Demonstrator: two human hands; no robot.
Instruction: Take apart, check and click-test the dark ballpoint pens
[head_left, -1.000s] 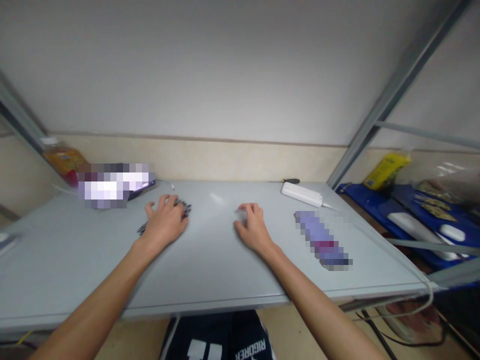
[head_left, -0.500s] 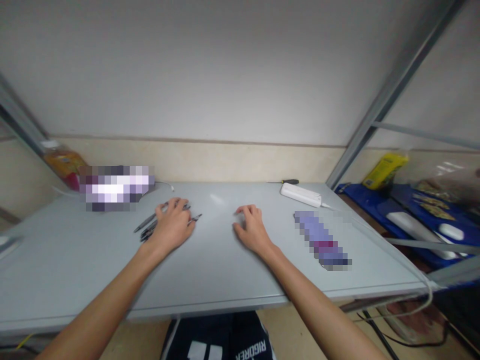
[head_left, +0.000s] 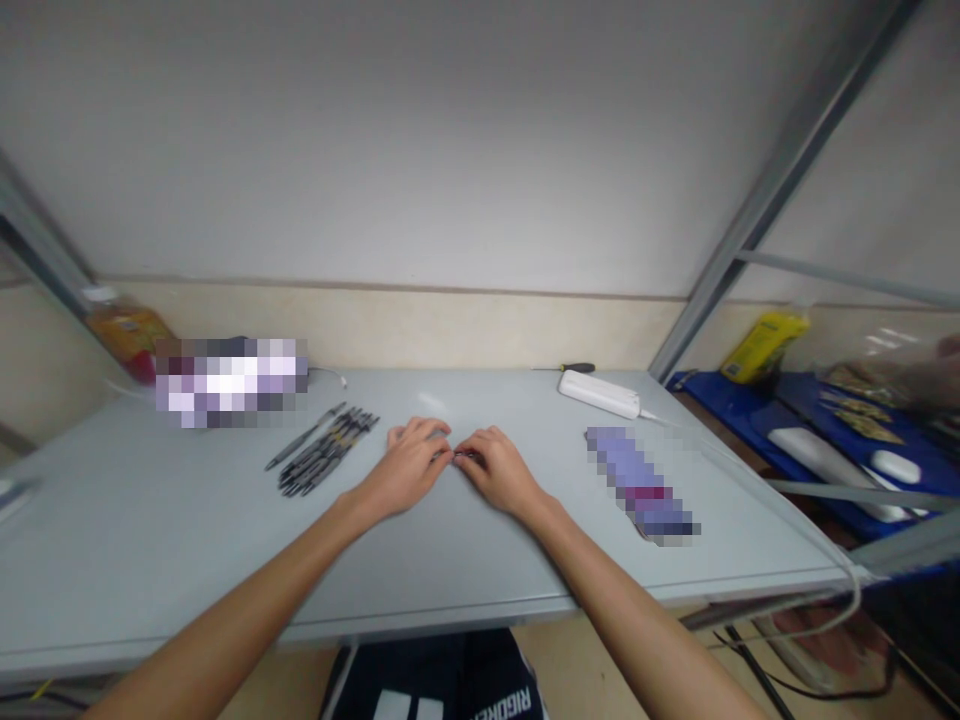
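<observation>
My left hand [head_left: 414,462] and my right hand [head_left: 499,468] meet above the middle of the desk, fingertips almost touching. Between them shows a short dark piece of a pen [head_left: 469,456], most of it covered by the fingers. Thumb and fingers of both hands are pinched around it. To the left of my left hand, several dark pens [head_left: 330,450] lie side by side in a slanted bunch on the desk. One grey pen [head_left: 304,437] lies slightly apart along the bunch's left side.
On the grey desk [head_left: 420,570], a white power strip [head_left: 600,394] and a screwdriver [head_left: 577,368] lie at the back right. A blurred-out flat object [head_left: 641,485] lies nearer. Another blurred object [head_left: 232,385] and an orange bottle [head_left: 131,325] stand back left. A metal frame [head_left: 720,265] borders the right.
My left hand has moved right from the pens to meet my right hand, carrying a pen. The bunch of pens is now uncovered. My right hand has closed its fingers.
</observation>
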